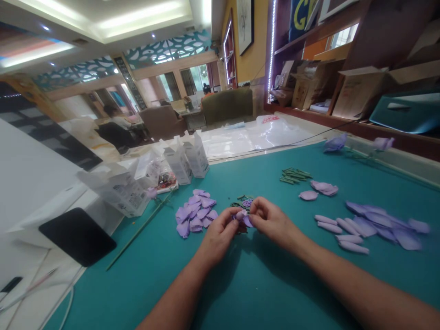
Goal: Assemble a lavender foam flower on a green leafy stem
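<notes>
Forearms lead in over teal mat [261,284]. Left hand [218,236] and right hand [271,220] both pinch a small purple flower bud [241,216] between fingertips. Early stage: petal pile [195,213] left, rolled petals [343,231] right, unused.

A small lilac fabric flower bud [241,216], petals wrapped loosely round one another, is pinched between the fingers [231,215] of both hands just above the teal felt desk [268,284], partly hidden by them.
</notes>
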Demonstrator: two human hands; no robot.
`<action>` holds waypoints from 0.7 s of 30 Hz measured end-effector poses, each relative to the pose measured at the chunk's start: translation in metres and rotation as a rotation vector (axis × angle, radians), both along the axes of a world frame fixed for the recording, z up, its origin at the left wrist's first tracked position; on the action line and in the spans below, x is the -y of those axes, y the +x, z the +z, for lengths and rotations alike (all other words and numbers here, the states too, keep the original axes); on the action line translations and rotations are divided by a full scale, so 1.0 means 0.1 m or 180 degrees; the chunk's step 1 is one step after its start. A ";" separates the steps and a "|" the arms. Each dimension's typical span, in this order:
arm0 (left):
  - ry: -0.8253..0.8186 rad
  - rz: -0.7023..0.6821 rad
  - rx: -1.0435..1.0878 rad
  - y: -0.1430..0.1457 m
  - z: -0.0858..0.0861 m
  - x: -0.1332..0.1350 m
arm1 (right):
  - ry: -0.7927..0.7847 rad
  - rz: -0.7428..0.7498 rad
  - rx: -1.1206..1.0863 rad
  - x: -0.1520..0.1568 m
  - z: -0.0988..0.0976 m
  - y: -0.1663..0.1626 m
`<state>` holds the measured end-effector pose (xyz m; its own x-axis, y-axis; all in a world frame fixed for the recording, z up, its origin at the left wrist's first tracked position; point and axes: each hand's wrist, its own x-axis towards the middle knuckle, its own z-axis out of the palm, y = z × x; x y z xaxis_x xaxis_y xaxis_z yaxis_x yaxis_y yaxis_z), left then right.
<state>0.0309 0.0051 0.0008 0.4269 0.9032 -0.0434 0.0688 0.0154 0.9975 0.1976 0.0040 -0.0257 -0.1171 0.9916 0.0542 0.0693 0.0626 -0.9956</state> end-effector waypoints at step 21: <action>0.0206 0.0055 -0.0270 -0.01 -0.03 0.02 | -0.0031 -0.0034 0.0183 0.03 0.04 -0.01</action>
